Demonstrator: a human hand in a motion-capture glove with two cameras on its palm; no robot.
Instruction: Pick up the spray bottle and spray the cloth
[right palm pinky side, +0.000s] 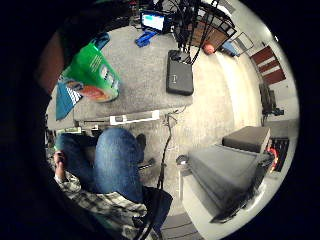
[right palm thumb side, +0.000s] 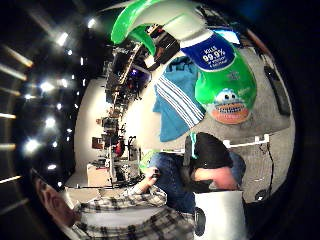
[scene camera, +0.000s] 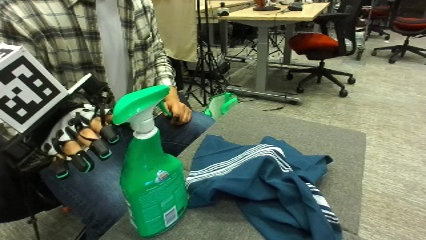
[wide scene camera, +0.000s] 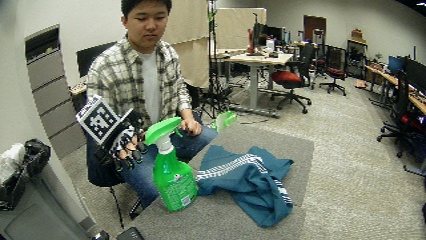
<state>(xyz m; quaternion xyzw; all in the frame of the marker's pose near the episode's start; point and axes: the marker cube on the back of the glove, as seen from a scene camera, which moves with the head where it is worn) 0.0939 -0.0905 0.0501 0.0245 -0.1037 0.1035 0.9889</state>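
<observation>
Green spray bottle (scene camera: 152, 190) upright on the grey tabletop (scene camera: 346, 145), touching the blue cloth (scene camera: 266, 180).
Gloved right hand (scene camera: 80, 137) hovers just beside the trigger head, its grip apart, fingers loosely curled, holding nothing.

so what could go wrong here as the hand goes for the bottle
1. The bottle stands upright near the table edge closest to the person; a nudge from the gloved hand, beside it and apparently not yet gripping, might tip it off.
2. The nozzle seems to point away from the cloth, so a spray without turning it could miss.
3. The cloth lies right against the bottle's base, so lifting could drag it.
</observation>
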